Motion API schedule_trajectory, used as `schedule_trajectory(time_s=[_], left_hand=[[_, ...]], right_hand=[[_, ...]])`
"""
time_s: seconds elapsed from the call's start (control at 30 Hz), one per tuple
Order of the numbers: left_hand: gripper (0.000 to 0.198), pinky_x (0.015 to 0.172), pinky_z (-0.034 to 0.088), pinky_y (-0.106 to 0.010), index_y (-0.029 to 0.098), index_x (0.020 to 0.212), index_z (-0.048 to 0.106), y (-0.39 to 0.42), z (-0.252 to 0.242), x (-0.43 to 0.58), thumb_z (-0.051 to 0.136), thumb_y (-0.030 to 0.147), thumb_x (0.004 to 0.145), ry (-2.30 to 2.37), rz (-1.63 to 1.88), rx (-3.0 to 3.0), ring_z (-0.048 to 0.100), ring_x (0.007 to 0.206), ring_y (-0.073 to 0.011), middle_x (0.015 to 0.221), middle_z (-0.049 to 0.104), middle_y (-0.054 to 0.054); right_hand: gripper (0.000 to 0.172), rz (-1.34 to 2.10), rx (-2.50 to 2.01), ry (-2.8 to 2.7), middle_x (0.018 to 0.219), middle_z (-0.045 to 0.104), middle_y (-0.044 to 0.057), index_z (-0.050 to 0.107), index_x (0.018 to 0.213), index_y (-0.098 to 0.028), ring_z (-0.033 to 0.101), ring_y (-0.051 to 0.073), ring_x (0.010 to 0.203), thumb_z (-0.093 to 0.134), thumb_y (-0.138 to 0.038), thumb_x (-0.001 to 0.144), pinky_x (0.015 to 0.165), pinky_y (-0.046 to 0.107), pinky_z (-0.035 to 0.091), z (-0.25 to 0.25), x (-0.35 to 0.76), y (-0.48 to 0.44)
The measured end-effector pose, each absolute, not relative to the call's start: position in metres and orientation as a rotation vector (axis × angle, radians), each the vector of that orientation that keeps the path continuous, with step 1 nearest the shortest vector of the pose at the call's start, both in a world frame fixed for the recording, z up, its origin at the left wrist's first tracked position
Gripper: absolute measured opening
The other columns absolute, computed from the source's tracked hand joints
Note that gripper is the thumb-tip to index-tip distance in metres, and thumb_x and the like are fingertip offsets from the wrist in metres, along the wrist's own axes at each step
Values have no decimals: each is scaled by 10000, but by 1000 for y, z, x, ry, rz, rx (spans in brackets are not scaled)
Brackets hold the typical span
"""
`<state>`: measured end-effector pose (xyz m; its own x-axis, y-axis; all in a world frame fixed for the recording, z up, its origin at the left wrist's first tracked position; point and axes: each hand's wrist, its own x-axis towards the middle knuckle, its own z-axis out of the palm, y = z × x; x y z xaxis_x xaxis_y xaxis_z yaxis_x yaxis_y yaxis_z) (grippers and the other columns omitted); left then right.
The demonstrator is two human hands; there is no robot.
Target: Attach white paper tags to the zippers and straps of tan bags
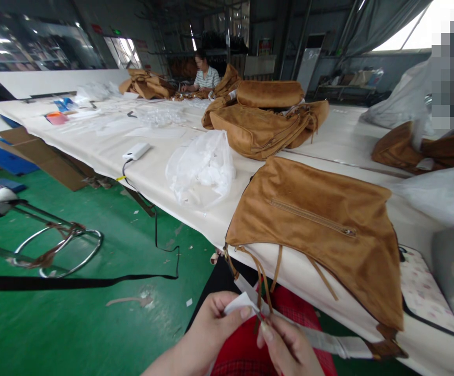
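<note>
Thumb and forefinger of the left hand [213,326] close in a narrow grip on the loose end of a white paper wrap [239,303], low in the view and just short of the counter [152,172] edge. The right hand [287,347] sits touching it on the right, its grip likewise pinched shut, on the near end of a strap [328,342] that is sheathed in the same pale wrapping. From the two hands the strap runs away to the right and slightly down. Its long axis lies almost level across the person's lap, and it ends at a brown tab under the lower corner of the tan suede bag [321,230]. The right hand is therefore the nearer one to the length of the strap, and the left holds only the paper's free end. The bag itself lies flat above and to the right of the hands, overhanging the counter's near edge. It is soft, matt and slightly creased, with a slanted zip [313,216] across its face and thin fringe cords [266,284] dangling from its left corner down to the fingers. Under the hands shows a red checked cloth [293,313]. Farther out on the counter lie a crumpled clear plastic bag [201,169], a white charger [136,151] with a black cable [156,230] dropping to the green floor [93,324], and a pile of matching bags [266,120]. At the far end a co-worker [207,77] sits among more of them.
</note>
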<state>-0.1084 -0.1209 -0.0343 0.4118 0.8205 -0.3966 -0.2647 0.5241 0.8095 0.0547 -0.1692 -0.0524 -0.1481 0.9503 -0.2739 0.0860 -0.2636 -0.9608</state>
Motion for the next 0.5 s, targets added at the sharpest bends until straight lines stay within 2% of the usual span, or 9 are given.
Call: schedule_trajectory(time_s=[0.5], left_hand=[[271,596,382,-193,104,705,715,-122,-34,-106,770,367,739,858,770,728,484,589,-84,648,650,-18]], right_hand=[[507,1531,-1381,-1153,474,299,-71,539,672,-198,242,76,409,465,-663,861,392,236,135,-56,54,-172]])
